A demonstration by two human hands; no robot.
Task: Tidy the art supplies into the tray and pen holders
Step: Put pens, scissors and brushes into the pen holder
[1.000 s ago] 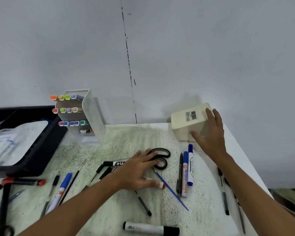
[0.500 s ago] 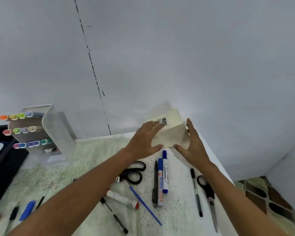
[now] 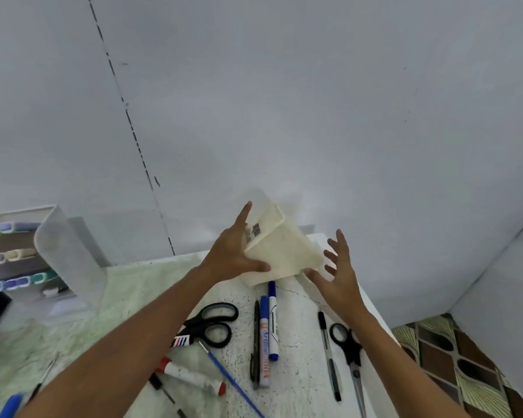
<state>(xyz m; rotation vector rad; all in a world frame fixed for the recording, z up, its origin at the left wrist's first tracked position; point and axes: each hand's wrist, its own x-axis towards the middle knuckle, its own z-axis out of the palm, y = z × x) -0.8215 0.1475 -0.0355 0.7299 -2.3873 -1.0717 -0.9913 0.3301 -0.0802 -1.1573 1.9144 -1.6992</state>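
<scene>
While the left hand (image 3: 230, 256) holds the cream pen holder (image 3: 280, 251) tilted above the far edge of the table (image 3: 296, 375), with fingers along its labelled side and the thumb under it, the right hand (image 3: 335, 277) is open with spread fingers just beside the holder's lower right corner; I cannot tell if it touches. Just below the holder lie two blue-capped markers (image 3: 269, 321) and a black pen (image 3: 256, 342). Left of the holder are black scissors (image 3: 212, 322), and far left a clear marker rack (image 3: 43, 257). Right of the markers lie a second pen (image 3: 329, 354) and smaller scissors (image 3: 347, 348).
</scene>
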